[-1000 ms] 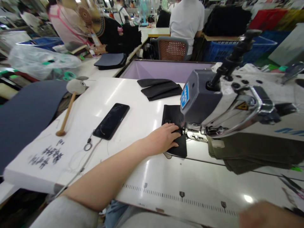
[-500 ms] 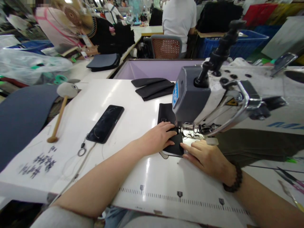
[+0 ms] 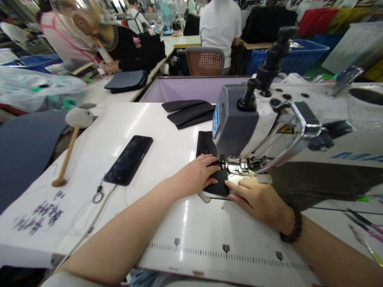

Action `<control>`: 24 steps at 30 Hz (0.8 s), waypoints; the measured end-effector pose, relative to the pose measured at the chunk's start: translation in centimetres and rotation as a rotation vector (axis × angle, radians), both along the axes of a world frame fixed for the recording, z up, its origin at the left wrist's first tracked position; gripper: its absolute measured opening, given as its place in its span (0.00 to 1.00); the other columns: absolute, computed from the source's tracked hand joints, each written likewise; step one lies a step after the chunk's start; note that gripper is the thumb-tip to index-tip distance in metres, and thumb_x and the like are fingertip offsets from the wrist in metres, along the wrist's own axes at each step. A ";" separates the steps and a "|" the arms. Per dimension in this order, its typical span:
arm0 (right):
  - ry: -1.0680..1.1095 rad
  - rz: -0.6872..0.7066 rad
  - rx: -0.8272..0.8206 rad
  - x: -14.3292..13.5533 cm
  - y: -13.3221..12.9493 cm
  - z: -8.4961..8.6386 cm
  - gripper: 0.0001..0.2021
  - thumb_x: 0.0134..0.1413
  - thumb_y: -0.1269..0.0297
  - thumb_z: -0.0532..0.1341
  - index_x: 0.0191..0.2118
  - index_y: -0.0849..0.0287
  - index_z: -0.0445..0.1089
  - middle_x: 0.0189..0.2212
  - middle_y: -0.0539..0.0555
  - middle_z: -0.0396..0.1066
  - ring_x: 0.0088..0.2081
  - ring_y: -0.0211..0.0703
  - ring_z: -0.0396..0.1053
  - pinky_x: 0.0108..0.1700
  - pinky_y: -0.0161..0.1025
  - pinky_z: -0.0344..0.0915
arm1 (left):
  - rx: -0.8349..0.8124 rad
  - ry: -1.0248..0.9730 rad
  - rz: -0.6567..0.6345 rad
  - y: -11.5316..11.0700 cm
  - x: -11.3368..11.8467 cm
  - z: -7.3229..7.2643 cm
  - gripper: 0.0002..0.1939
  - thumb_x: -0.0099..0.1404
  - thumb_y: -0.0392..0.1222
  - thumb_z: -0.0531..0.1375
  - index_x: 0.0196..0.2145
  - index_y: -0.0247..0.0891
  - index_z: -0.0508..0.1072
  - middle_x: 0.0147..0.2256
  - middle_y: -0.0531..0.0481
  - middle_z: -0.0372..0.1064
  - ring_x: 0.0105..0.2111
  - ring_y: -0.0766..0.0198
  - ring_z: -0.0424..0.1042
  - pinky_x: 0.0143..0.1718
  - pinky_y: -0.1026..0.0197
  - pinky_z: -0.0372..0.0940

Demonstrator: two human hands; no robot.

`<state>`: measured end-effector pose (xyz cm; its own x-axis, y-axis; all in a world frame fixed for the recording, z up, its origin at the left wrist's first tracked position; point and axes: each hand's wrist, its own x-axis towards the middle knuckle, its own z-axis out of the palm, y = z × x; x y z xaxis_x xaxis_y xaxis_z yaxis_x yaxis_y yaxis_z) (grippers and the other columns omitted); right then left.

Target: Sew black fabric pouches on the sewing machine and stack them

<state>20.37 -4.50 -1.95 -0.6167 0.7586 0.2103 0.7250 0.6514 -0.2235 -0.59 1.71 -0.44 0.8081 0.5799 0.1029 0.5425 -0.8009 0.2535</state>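
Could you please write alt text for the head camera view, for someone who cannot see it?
Both hands, left hand and right hand, press a black fabric piece flat under a sewing machine on a white table. A phone lies to the left.

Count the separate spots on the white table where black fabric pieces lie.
2. One black fabric piece lies under both hands at the sewing machine needle; a small stack sits at the table's far edge. More may be hidden behind the machine.

A flat black fabric piece (image 3: 220,184) lies under the sewing machine (image 3: 239,127) foot.
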 end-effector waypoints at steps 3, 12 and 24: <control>-0.013 -0.019 0.010 0.0 0.1 0.0 0.15 0.57 0.62 0.52 0.45 0.64 0.68 0.30 0.56 0.72 0.32 0.43 0.68 0.34 0.38 0.62 | 0.036 -0.011 -0.007 0.1 0.1 -0.1 0.16 0.61 0.40 0.56 0.46 0.30 0.67 0.47 0.40 0.62 0.48 0.54 0.60 0.51 0.54 0.57; 0.003 0.174 0.048 0.5 -0.6 0.1 0.15 0.59 0.60 0.49 0.41 0.62 0.69 0.21 0.51 0.66 0.24 0.38 0.62 0.27 0.36 0.54 | -0.036 0.057 -0.271 -1.9 0.2 1.6 0.11 0.65 0.35 0.51 0.33 0.33 0.73 0.38 0.46 0.68 0.39 0.62 0.64 0.42 0.62 0.62; -0.033 0.043 0.042 0.0 -0.2 0.0 0.16 0.58 0.59 0.50 0.42 0.63 0.69 0.24 0.53 0.69 0.27 0.39 0.65 0.30 0.36 0.58 | 0.005 0.024 -0.204 -1.3 0.4 1.0 0.12 0.65 0.35 0.50 0.34 0.32 0.73 0.39 0.44 0.67 0.41 0.61 0.65 0.43 0.61 0.62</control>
